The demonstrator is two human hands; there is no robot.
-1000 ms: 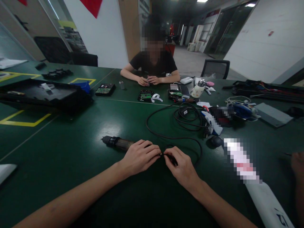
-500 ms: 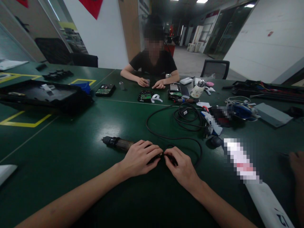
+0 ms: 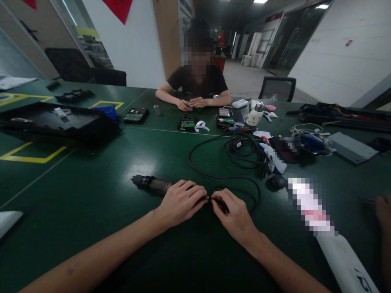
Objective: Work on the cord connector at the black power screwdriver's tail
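An electric screwdriver [image 3: 156, 185] with a black nose and a dark, partly see-through body lies on the green table, its tip pointing left. My left hand [image 3: 182, 202] is wrapped over its rear part, which is mostly hidden under the fingers. A small brassy end shows by my left fingertips. Close beside it, my right hand [image 3: 233, 211] pinches the dark end of a black cable [image 3: 224, 178], largely covered by the fingers. From there the cable loops away to a coil [image 3: 241, 152] farther back. Whether the two ends touch, I cannot tell.
Across the table a person [image 3: 197, 87] handles a small cylinder. Circuit-board units [image 3: 187, 123], a flask [image 3: 255, 114] and a blue-white tool [image 3: 272, 158] stand beyond my hands. A large black tray [image 3: 58, 122] is left; a white object [image 3: 345, 260] and another person's hand [image 3: 383, 207] are right.
My left fingers have shifted slightly around the screwdriver's rear end; my right hand is nearly still. Across the table, the person has brought both hands together on the small cylinder.
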